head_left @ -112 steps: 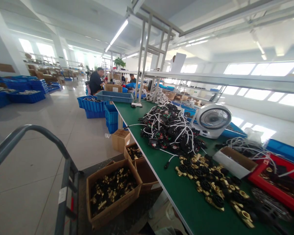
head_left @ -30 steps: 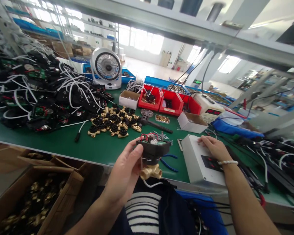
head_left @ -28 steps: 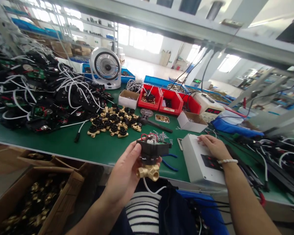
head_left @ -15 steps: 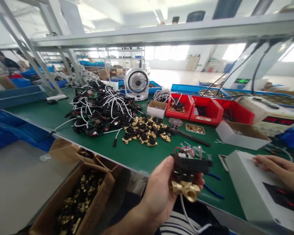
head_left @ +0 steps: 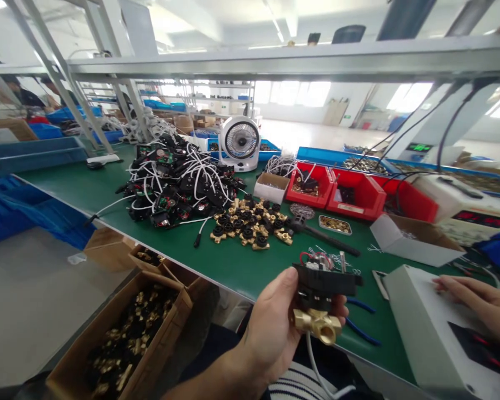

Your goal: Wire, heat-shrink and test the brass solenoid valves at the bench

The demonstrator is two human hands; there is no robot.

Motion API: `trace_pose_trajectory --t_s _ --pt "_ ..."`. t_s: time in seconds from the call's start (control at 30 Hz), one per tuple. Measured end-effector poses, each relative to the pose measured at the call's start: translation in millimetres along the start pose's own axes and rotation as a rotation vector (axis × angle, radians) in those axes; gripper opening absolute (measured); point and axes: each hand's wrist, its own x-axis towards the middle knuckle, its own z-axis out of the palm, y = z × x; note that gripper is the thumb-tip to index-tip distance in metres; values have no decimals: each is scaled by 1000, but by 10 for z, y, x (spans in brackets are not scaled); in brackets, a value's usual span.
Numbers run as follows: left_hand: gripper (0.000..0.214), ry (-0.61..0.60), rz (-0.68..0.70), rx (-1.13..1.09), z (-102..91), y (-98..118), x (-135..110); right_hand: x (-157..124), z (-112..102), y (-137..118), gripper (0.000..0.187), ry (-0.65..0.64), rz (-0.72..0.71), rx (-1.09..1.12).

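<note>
My left hand (head_left: 270, 319) is closed around a motorised valve: a black actuator housing (head_left: 325, 281) with its top uncovered, joined to a brass valve body (head_left: 316, 325) below. Red wires and a small motor show on top of the housing, and a white cable (head_left: 312, 355) hangs down from it. My right hand (head_left: 483, 297) rests at the top of a grey control box (head_left: 416, 300), fingertips pinched together at its upper face; what they grip there is too small to make out. Blue-handled pliers (head_left: 362, 325) lie between the valve and the box, partly hidden.
Brass valve bodies with black caps (head_left: 252, 222) and a heap of black actuators with white cables (head_left: 175, 183) cover the bench's middle. Behind are a fan (head_left: 239, 141), red bins (head_left: 354, 194) and white boxes (head_left: 270, 188). A black-handled tool (head_left: 327, 238) lies nearer. Below left stands a carton (head_left: 166, 322).
The camera view has shifted slightly, so the bench things appear a little further right. Both hands keep their places, the left still holding the motorised valve.
</note>
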Motion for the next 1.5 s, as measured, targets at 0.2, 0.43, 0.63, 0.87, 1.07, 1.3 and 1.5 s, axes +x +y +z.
trace_pose_trajectory --t_s 0.2,0.43,0.63,0.87,1.07,1.3,1.5 --pt "41 81 -26 21 50 69 -73 -320 -121 -546 41 -70 57 157" --pt "35 120 -25 60 63 74 -117 -374 -84 -446 39 -87 60 213" --pt "36 121 -27 85 53 70 -118 -382 -76 -477 34 -101 83 240" --pt "38 83 -48 80 72 86 -144 -391 -66 -471 29 -107 96 253" --pt "40 57 -49 77 66 79 -142 -398 -82 -504 32 -97 90 237" --pt "43 36 -74 69 65 83 -142 -386 -76 -497 27 -97 96 234" --pt "43 61 -70 55 70 85 -129 -388 -70 -472 24 -90 87 242"
